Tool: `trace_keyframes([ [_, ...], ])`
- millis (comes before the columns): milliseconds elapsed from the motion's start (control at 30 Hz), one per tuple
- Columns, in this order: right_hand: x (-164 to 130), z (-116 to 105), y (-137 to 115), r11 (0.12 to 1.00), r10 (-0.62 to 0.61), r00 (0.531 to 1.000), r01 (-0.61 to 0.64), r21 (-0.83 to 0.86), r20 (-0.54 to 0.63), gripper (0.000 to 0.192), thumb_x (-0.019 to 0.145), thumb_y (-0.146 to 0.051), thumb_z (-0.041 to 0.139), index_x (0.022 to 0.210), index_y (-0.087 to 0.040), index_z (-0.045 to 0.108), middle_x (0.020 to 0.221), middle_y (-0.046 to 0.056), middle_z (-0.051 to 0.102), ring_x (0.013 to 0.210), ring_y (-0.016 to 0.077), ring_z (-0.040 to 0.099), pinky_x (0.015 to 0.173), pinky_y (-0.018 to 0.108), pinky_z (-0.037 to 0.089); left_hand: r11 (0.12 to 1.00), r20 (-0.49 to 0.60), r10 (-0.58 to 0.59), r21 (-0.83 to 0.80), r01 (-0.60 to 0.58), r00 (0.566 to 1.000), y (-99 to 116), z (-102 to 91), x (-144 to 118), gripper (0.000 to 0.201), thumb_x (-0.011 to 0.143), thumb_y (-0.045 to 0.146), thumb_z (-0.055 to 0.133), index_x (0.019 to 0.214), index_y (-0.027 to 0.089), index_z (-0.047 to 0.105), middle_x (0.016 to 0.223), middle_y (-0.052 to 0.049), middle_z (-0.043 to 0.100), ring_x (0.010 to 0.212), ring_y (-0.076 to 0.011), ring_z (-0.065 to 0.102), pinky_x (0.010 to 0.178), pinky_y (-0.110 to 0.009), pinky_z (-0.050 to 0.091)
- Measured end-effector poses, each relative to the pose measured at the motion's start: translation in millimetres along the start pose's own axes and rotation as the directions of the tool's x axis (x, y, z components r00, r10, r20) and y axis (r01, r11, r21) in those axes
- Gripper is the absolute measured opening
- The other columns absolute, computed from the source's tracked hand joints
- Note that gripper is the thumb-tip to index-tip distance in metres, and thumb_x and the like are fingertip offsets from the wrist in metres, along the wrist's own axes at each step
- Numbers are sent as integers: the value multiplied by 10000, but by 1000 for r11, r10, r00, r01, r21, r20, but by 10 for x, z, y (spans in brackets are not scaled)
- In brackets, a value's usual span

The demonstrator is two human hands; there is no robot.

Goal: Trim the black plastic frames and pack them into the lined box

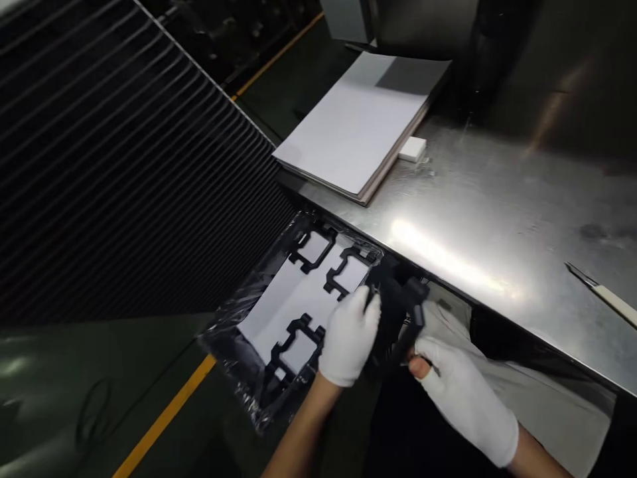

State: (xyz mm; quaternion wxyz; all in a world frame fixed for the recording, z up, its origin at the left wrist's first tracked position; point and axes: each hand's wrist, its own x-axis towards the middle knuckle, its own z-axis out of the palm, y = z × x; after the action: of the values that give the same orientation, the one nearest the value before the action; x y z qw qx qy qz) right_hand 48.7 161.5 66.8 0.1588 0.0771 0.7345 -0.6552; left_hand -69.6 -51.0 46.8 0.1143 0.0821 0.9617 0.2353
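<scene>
My right hand (465, 398), in a white glove with a bare thumb tip, is closed on the lower end of a black bracket-like frame (417, 309). This frame is blurred against dark clothing. My left hand (351, 338), also gloved in white, is closed just left of it, its fingertips pinched by a small dark bit that I cannot make out. Below and left of it, a tray lined with clear plastic film (233, 342) holds a white sheet (279, 302). Three similar black frames lie on that sheet, including one at the top (326, 252) and one near the front (286, 342).
A metal worktable (497, 219) runs along the right. On it are a stack of white sheets (358, 119), a small white block (413, 149) and a white-handled blade-like tool (612, 299). A black ribbed panel (139, 172) rises at left; a yellow line (169, 411) marks the floor.
</scene>
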Motion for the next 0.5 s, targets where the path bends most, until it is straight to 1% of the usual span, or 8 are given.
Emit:
trace_keyframes([
  [67, 40, 40, 53, 982, -23, 998, 13, -188, -53, 674, 1110, -848, 568, 754, -277, 612, 732, 14, 700, 658, 261, 646, 620, 370, 465, 981, -94, -103, 153, 117, 990, -602, -142, 155, 285, 1208, 373, 495, 1110, 264, 739, 1054, -93, 823, 985, -292, 777, 903, -391, 591],
  [167, 30, -104, 130, 958, -4, 1000, -3, -288, -26, 665, 1115, -788, 570, 706, -266, 525, 667, -6, 629, 583, 233, 594, 561, 346, 441, 915, -171, -288, 241, 323, 942, -1581, -447, 456, 326, 1131, 277, 524, 1221, 169, 818, 1310, -220, 834, 1319, -406, 754, 1153, -499, 589],
  [200, 18, -178, 152, 954, 3, 1000, -10, -299, -25, 655, 1114, -779, 566, 705, -269, 529, 666, -9, 621, 578, 230, 593, 554, 343, 456, 883, -184, -352, 260, 391, 918, -1876, -540, 544, 330, 1105, 264, 551, 1233, 141, 829, 1345, -248, 828, 1378, -435, 734, 1190, -529, 580],
  [267, -10, -322, 193, 943, 9, 998, -29, -331, -60, 638, 1098, -779, 567, 698, -282, 557, 666, -6, 613, 577, 238, 600, 539, 349, 483, 824, -179, -455, 287, 488, 872, -2365, -669, 667, 318, 1063, 240, 620, 1262, 129, 843, 1371, -242, 835, 1405, -430, 734, 1212, -533, 585],
  [300, -29, -386, 216, 937, 16, 997, -42, -348, -78, 631, 1088, -785, 570, 694, -292, 576, 661, -1, 612, 573, 245, 603, 528, 356, 492, 798, -177, -492, 299, 523, 852, -2551, -695, 700, 318, 1061, 244, 659, 1295, 124, 837, 1393, -232, 834, 1417, -412, 735, 1232, -532, 580],
  [367, -83, -504, 274, 924, 40, 993, -78, -374, -108, 621, 1076, -795, 574, 682, -316, 612, 655, 13, 621, 565, 264, 613, 511, 381, 524, 750, -184, -550, 320, 579, 814, -2812, -665, 719, 386, 1081, 298, 719, 1415, 118, 794, 1476, -218, 809, 1441, -383, 732, 1267, -555, 563],
  [433, -169, -627, 355, 913, 80, 986, -132, -385, -147, 600, 1069, -790, 586, 677, -341, 647, 661, 29, 646, 568, 285, 639, 509, 405, 577, 717, -193, -583, 335, 611, 790, -2958, -541, 698, 486, 1125, 377, 686, 1528, 111, 730, 1568, -243, 760, 1467, -388, 721, 1270, -575, 554],
  [500, -286, -769, 455, 900, 103, 972, -182, -396, -212, 567, 1048, -784, 621, 675, -362, 687, 662, 36, 681, 568, 296, 681, 505, 404, 626, 718, -153, -592, 346, 604, 791, -3037, -367, 661, 524, 1139, 456, 622, 1532, 126, 729, 1570, -254, 761, 1449, -401, 734, 1230, -537, 573],
])
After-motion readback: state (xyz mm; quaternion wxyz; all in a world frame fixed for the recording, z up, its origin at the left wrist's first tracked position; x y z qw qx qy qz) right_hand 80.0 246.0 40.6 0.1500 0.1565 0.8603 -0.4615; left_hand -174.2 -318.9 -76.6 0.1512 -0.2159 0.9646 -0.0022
